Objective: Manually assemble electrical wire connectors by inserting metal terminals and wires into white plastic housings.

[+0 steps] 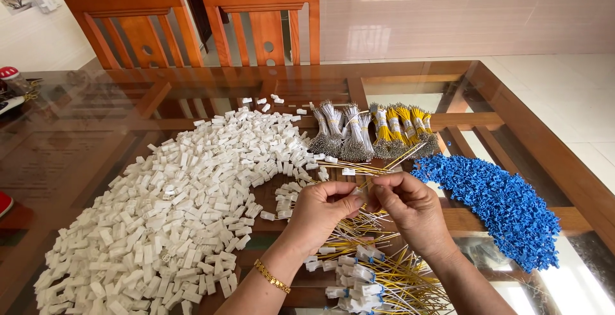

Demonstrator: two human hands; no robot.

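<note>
Nearest you, just below your hands, lies a tangle of finished wires [378, 280]: yellow and white leads with small white plugs on their ends, spread loosely on the glass table [83, 142].

Your left hand [318, 211], a gold bracelet [271, 276] on its wrist, is pinched shut on a small white plug [356, 193] between thumb and forefinger. Your right hand [410, 209] meets it fingertip to fingertip, grasping a thin yellow wire [397, 157] whose free end slants up and away to the right of the hands. The plug and the wire end sit right at the pinch point, mostly covered by your fingers; whether the wire is seated in the plug cannot be told.

Left of your hands, a broad heap of white plugs [173, 212] runs from the near left edge of the table up toward its middle. A few loose white plugs lie between that heap and your left hand.

Right of your hands, a long curved heap of blue plugs [500, 206] lies near the table's right rail.

Beyond your hands stand tied bundles of wire: grey-white bundles [339, 132] to the left, yellow bundles [403, 129] just beside them to the right, bare metal tips pointing toward you.

Farthest, behind the table, two orange wooden chairs [192, 14] stand side by side.
</note>
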